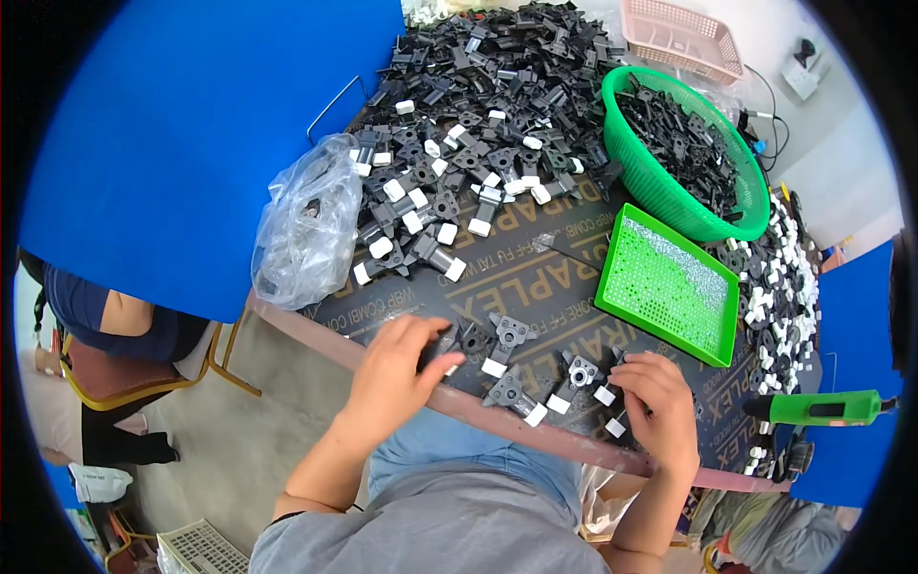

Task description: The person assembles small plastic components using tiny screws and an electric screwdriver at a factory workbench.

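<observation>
At the near edge of the table, my left hand (pixel 394 368) has its thumb and fingers around a black plastic part (pixel 442 346), most of it hidden. My right hand (pixel 662 402) is curled, its fingertips on another black part that is largely covered by the hand; white ends show beside it. Between the hands lie several black three-armed plastic parts with white caps: one part (pixel 511 331) is close to the left hand, another (pixel 513 390) sits nearer the edge, and a third (pixel 578 375), with a light ring at its centre, is close to the right hand.
A large heap of black parts (pixel 497 77) covers the far side, white-capped ones in front. Right of it stand a green basket (pixel 622 163) of black pieces and a green tray (pixel 660 342) of small silvery pieces. A green power screwdriver (pixel 824 408) is far right; a plastic bag (pixel 311 225) is left.
</observation>
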Demonstrator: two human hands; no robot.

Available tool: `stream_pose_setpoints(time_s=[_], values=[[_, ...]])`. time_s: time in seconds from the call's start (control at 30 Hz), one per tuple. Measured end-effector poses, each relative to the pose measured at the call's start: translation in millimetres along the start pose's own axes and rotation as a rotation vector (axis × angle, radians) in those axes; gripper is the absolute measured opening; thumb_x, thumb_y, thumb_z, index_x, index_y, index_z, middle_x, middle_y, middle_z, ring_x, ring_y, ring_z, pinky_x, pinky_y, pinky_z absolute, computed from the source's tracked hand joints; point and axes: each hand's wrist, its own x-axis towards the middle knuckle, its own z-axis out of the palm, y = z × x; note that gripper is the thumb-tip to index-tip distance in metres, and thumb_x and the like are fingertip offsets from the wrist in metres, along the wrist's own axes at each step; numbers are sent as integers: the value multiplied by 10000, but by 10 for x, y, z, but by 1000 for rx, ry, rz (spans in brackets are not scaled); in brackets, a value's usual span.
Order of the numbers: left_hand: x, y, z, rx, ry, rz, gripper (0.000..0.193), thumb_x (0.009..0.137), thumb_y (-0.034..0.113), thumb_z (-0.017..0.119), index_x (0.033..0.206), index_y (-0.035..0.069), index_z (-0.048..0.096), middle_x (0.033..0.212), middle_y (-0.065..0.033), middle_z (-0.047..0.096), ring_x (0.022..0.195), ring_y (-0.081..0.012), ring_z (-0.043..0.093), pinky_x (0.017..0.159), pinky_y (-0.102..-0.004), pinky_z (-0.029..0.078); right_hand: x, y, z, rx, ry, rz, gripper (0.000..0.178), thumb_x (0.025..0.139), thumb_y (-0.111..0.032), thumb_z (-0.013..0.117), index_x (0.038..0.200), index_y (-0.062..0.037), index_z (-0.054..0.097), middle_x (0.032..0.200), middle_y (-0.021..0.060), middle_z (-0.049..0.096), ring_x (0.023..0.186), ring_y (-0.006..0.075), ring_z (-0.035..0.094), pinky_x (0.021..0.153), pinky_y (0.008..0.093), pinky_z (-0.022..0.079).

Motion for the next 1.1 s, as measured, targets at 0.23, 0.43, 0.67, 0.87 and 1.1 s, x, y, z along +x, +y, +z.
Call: stream_pose_setpoints(time_s=[0.23,0.43,0.67,0.87,1.1], values=[[360,-475,8,449,527,82,371,842,57,707,1187,20,574,1130,-174,579,1073,-371,549,931,-432,439,314,-721,-126,31,60,-196,248,732,-18,668,966,-88,712,899,78,699,906,271,678,772,386,535],[98,-226,-58,292,243,-16,300,822,58,725,1093,21,601,1002,-135,615,982,-330,581,861,-411,464,304,-1377,-483,-35,360,-509,242,743,-119,690,985,-114,687,877,54,671,759,228,634,589,300,479],[291,71,-87,341,289,128,237,863,30,674,1093,21,620,974,-141,611,939,-316,596,831,-388,465,181,-1669,-578,3,405,-62,250,609,-248,695,850,-185,700,842,37,637,712,221,560,562,298,427],[924,198,9,464,197,355,351,841,94,716,1169,22,615,1019,-139,659,955,-342,602,840,-421,483,83,-1674,-727,-8,348,29,192,598,-236,678,785,-194,684,875,31,635,716,240,555,564,306,428],[1323,226,134,453,-159,65,423,777,57,727,1189,51,630,862,-104,628,833,-272,628,723,-373,499,-17,-1446,-635,-120,604,-276,140,695,-211,637,834,-201,644,858,-20,655,722,233,584,564,322,439]])
